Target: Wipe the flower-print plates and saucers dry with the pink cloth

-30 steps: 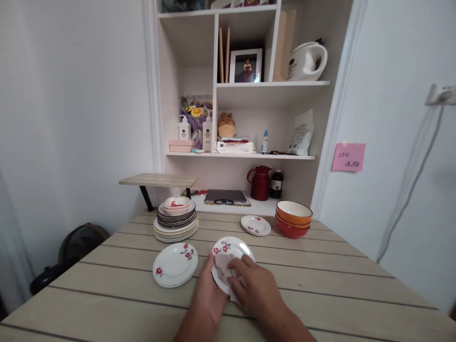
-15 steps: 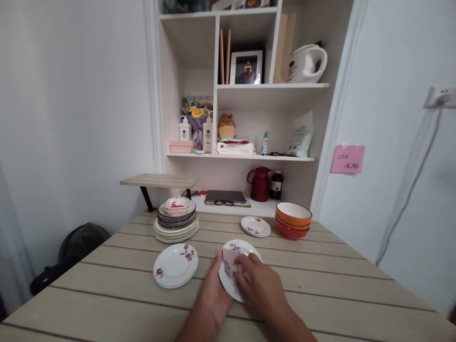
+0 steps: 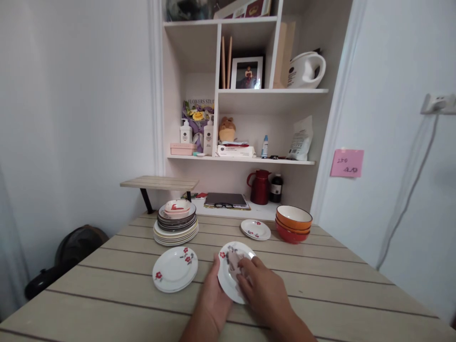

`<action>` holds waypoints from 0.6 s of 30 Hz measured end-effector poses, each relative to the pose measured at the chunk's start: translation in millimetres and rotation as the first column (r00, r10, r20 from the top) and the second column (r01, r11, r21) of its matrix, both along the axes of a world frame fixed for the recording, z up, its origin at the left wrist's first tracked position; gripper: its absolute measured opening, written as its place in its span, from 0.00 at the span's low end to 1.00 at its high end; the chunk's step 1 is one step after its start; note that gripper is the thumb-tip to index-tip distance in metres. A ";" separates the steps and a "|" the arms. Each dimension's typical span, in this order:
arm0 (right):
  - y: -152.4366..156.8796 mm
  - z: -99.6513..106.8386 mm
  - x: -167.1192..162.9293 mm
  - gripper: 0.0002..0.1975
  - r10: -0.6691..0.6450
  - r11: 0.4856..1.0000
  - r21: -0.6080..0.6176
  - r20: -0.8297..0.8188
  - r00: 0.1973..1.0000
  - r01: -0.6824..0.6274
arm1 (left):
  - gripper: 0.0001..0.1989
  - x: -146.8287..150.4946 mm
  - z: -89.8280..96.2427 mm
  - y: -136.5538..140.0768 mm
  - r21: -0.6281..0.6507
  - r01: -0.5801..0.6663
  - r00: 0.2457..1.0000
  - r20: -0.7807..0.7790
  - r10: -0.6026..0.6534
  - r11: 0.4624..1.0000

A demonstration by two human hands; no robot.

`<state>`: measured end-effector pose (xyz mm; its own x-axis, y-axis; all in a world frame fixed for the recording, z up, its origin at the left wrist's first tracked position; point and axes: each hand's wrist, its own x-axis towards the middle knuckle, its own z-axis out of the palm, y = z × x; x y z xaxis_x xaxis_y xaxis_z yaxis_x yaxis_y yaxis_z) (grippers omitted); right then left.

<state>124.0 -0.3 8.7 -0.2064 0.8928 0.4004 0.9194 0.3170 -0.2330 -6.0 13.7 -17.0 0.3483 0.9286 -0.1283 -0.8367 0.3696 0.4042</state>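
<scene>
A white plate with red flowers (image 3: 225,279) is tilted in front of me, its left edge gripped by my left hand (image 3: 214,295). My right hand (image 3: 262,285) presses a crumpled pale cloth (image 3: 233,262) against the face of this plate; its fingers are bent round the cloth and partly hide it. To the left lies a short stack of matching flowered plates (image 3: 174,270). Beyond the held plate, smaller flowered plates (image 3: 255,229) are stacked on the table.
A tall stack of plates (image 3: 175,232) topped by small dishes stands at the back left. Orange and red bowls (image 3: 293,222) are nested at the back right. Behind the wooden table (image 3: 342,289) are a red jug (image 3: 260,186), a laptop (image 3: 225,199) and glasses (image 3: 223,205).
My right hand has shifted the cloth slightly over the plate, so a red flower near the plate's left rim now shows. The camera view has tipped up slightly.
</scene>
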 end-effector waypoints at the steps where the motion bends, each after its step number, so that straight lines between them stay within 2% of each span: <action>1: -2.5 -0.8 -3.2 0.11 0.019 1.000 -0.006 0.005 1.000 -0.019 | 0.21 -0.8 -0.7 0.0 -0.001 -0.019 1.000 -0.003 0.019 1.000; 6: -8.6 0.1 -22.3 0.12 0.123 0.992 0.013 -0.013 0.992 -0.122 | 0.20 1.2 -6.7 -1.3 0.011 -0.033 0.997 -0.067 0.034 0.999; 8: -6.5 1.6 -22.7 0.14 0.121 0.992 0.030 -0.025 0.992 -0.120 | 0.20 3.7 -7.9 -1.8 0.000 -0.013 0.995 -0.098 0.013 1.000; 14: 6.6 7.5 2.1 0.17 -0.071 0.997 0.037 -0.070 0.995 0.073 | 0.23 5.5 0.2 -7.6 0.013 0.105 0.990 -0.092 -0.104 0.994; 16: 8.1 8.6 9.6 0.16 -0.116 0.993 0.012 -0.063 0.991 0.117 | 0.23 1.9 3.1 -8.7 0.011 0.069 0.994 -0.091 -0.068 0.998; 18: 6.1 8.3 11.4 0.14 -0.103 0.994 -0.022 -0.044 0.994 0.102 | 0.22 -3.0 3.2 -7.3 0.015 -0.005 0.997 -0.075 0.006 1.000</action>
